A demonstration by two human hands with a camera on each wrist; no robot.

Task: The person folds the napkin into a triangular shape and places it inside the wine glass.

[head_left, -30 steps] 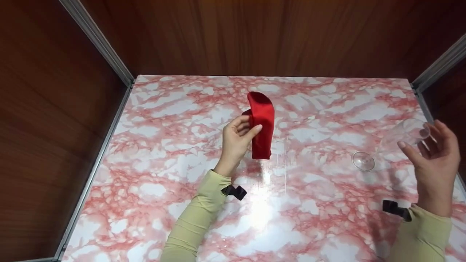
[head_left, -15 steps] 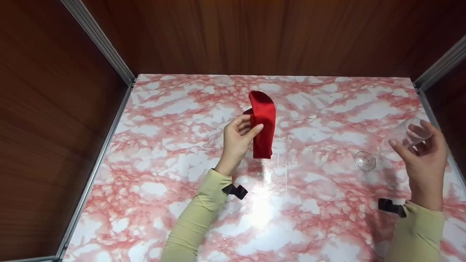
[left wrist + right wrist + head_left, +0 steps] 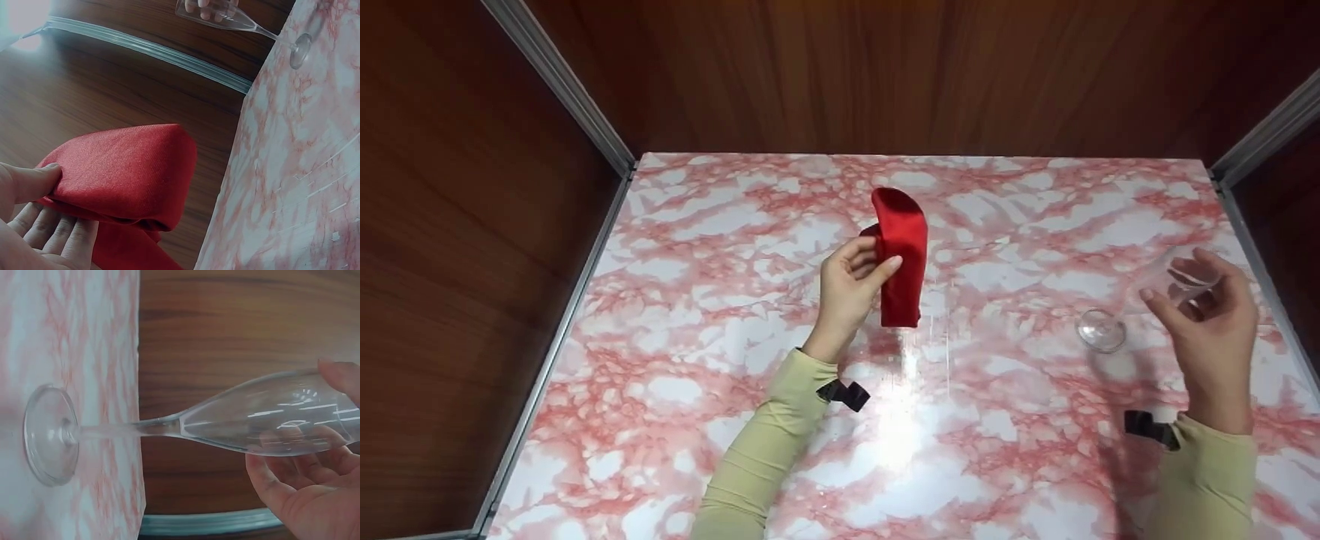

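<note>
red cloth (image 3: 901,255): folded, held upright | clear stemmed glass (image 3: 1140,304): tilted, held off table

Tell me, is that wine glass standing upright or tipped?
Tipped: the right hand holds the wine glass by its bowl, stem sideways, foot off the table.

Pink-and-white marbled counter (image 3: 720,315) filling the centre and lower frame, metal rails running along its left and right edges, overhead light glaring off lower centre
</note>
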